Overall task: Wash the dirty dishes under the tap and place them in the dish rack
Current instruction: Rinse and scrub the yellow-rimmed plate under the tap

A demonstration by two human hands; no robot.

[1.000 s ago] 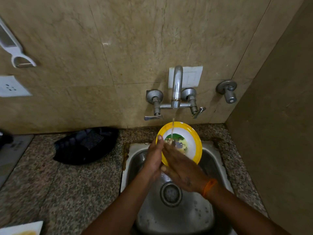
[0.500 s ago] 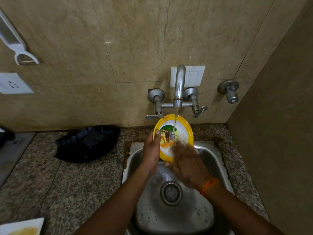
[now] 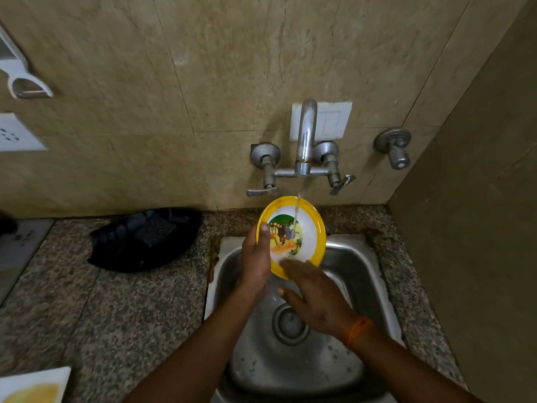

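Observation:
A yellow-rimmed plate (image 3: pixel 308 228) with a cartoon picture stands tilted over the steel sink (image 3: pixel 357 257), under the running tap (image 3: pixel 305 141). Water falls onto its face. My left hand (image 3: pixel 257 260) grips the plate's left edge, thumb on the rim. My right hand (image 3: pixel 313 298) lies with straight fingers against the plate's lower face, its fingertips blurred.
A black tray (image 3: pixel 139 239) with a dark scrub pad sits on the granite counter (image 3: pixel 116 315) left of the sink. A white plate with yellow residue (image 3: pixel 32 385) shows at the bottom left corner. A side wall closes the right. A spare tap (image 3: pixel 395 149) sticks out of the back wall.
The plate has tipped more upright, nearer the spout. My right hand slid down from the plate's centre to its lower edge. My left hand keeps its grip.

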